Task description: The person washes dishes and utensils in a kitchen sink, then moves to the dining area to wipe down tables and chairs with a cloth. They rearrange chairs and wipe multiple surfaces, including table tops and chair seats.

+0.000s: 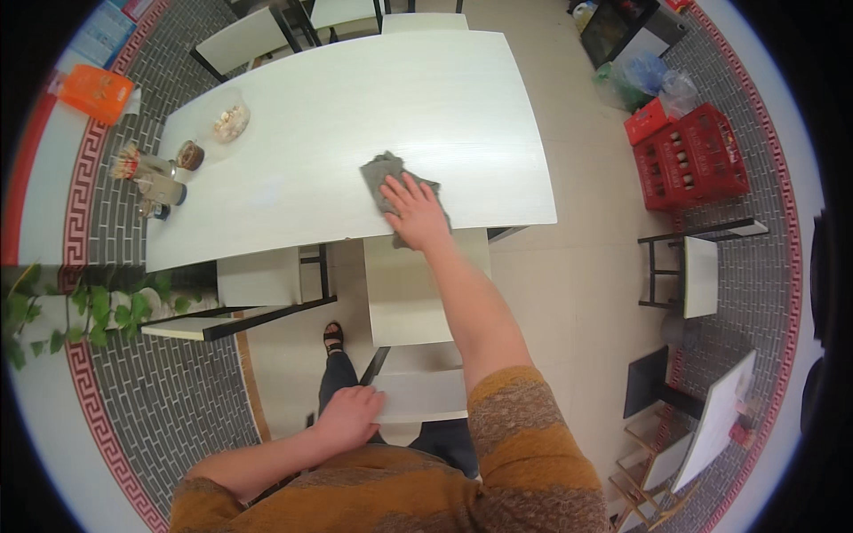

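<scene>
My right hand (416,212) lies palm down, fingers slightly spread, on a crumpled grey cloth (376,183). The cloth rests on the white tabletop (320,166) at its near edge, with a corner hanging over. Close to my body, my left hand (350,414) is at the left end of the white backrest (423,396) of a chair. Its fingers curl at the backrest's edge; the fingertips are partly hidden. Under the table's near edge is the pale seat (406,293) of that chair.
At the table's left end stand a jar of toothpicks (143,163), condiment containers (163,189), a small brown jar (190,155) and a clear bag of garlic (231,123). Another chair (260,276) is beside mine. Red bottle crates (693,160) line the right wall. A leafy plant (100,306) hangs left.
</scene>
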The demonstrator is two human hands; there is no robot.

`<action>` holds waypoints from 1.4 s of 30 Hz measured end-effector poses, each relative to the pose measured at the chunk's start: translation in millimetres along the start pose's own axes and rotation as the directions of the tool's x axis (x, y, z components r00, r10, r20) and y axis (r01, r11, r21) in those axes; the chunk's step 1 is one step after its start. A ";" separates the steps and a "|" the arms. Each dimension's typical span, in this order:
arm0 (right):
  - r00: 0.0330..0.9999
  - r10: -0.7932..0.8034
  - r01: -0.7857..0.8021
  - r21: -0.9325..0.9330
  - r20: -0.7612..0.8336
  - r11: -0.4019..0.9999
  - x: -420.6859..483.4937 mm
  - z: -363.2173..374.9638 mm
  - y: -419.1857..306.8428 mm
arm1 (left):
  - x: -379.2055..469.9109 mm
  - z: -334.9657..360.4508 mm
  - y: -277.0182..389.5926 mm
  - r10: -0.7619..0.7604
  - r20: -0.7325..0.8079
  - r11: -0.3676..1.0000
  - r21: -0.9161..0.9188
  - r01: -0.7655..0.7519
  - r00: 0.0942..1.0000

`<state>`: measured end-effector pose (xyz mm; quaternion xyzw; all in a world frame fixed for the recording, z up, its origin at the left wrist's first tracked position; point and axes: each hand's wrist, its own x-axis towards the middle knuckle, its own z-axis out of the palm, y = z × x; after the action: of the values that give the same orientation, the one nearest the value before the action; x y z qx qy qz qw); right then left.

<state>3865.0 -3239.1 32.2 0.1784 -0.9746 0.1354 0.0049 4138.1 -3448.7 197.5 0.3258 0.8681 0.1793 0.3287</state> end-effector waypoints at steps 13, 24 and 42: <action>0.997 -0.082 0.082 -0.008 -0.006 0.997 -12.3 -46.3 141.6 | 13.5 32.8 39.6 -0.383 -0.186 0.894 0.173 0.414 0.905; 0.935 -0.353 0.352 0.057 0.017 0.934 35.6 -61.8 208.0 | 10.5 40.4 33.7 -0.438 -0.308 0.853 0.155 0.499 0.844; 0.863 -0.505 0.504 0.034 0.036 0.863 217.1 -66.1 303.0 | 267.7 17.3 129.3 -0.979 -0.194 0.198 -0.812 0.548 0.066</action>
<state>3553.4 -3024.1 29.0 0.4297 -0.8924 0.1371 0.0167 4054.8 -3170.5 131.5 -0.4338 0.8442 0.3035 0.0837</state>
